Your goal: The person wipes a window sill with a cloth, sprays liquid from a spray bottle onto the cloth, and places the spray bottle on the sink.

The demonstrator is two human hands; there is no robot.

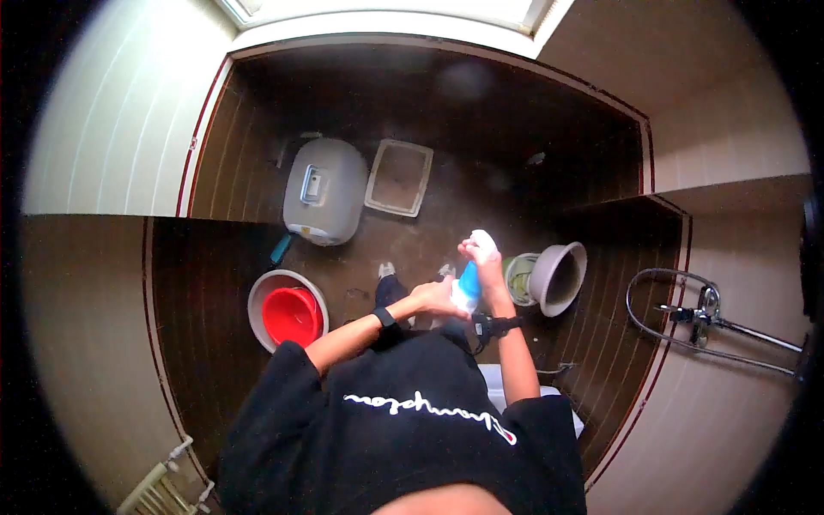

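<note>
Between my two hands is a blue and white object (468,283), possibly a bottle; its exact shape is hard to make out. My left hand (438,298) is closed around its lower white part. My right hand (487,268) is at its upper end, fingers curled against a small white thing (485,242) that I cannot identify. Both hands are in front of my body, above the floor near my feet. A dark band is on my left wrist and a dark device on my right.
A red basin (292,318) sits inside a pale tub (257,302) at the left. Ahead stand a lidded white container (339,184) and a flat tray (399,178). Pale basins (575,262) are at the right, near a wall-mounted shower hose (631,300).
</note>
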